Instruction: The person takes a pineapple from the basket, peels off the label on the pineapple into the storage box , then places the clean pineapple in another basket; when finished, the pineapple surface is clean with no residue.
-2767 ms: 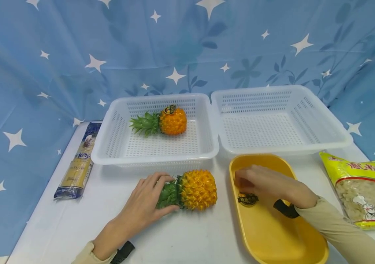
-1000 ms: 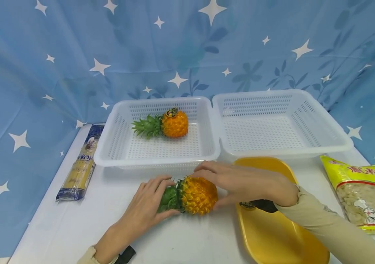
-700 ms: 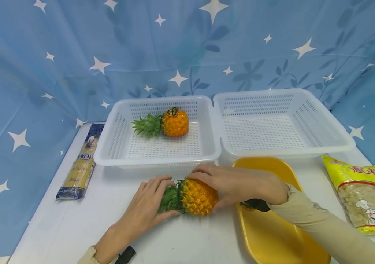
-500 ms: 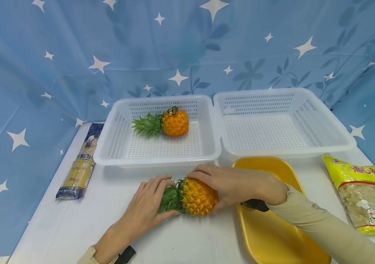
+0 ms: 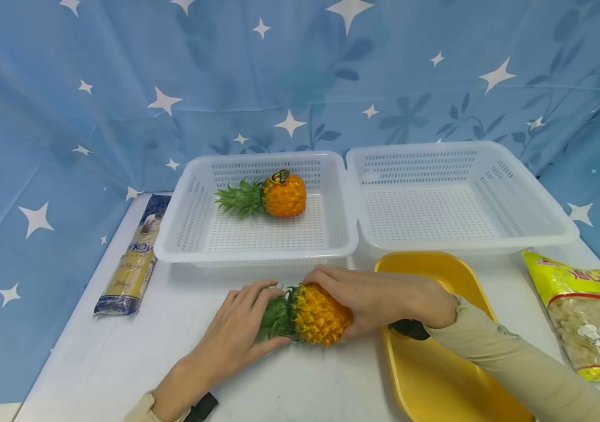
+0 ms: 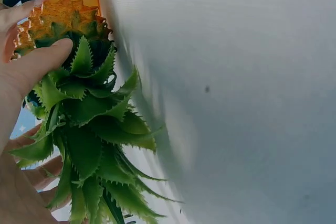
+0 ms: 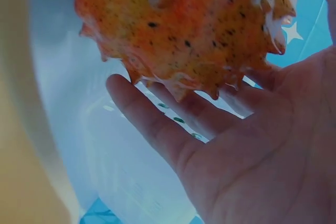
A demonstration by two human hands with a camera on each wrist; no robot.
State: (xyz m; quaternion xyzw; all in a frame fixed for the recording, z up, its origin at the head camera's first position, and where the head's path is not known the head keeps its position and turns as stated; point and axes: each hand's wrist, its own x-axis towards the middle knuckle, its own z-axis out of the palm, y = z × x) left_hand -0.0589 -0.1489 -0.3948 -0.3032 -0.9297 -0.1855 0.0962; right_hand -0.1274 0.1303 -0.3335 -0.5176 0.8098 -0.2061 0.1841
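A toy-like pineapple (image 5: pixel 320 315) lies on the white table, its green crown to the left and its orange body to the right. My left hand (image 5: pixel 237 322) grips the crown; in the left wrist view the thumb presses where leaves (image 6: pixel 89 150) meet the fruit, with fingers behind them. My right hand (image 5: pixel 368 298) holds the body from the right, thumb near its lower side and fingers over the top. The right wrist view shows the spiky orange skin (image 7: pixel 178 30) close up, above the fingers. The side under my palms is hidden.
A white basket (image 5: pixel 258 255) holds a second pineapple (image 5: pixel 284 196). Beside it stands another white basket (image 5: pixel 426 217). A yellow tub (image 5: pixel 437 369) sits below my right forearm. Packets lie at both sides: a long pasta bag (image 5: pixel 133 264) and a yellow-topped bag (image 5: pixel 590 316).
My right hand has left the yellow tub, moved left and taken hold of the pineapple's body. My left hand has stayed on the crown. Over the last half second little has moved.
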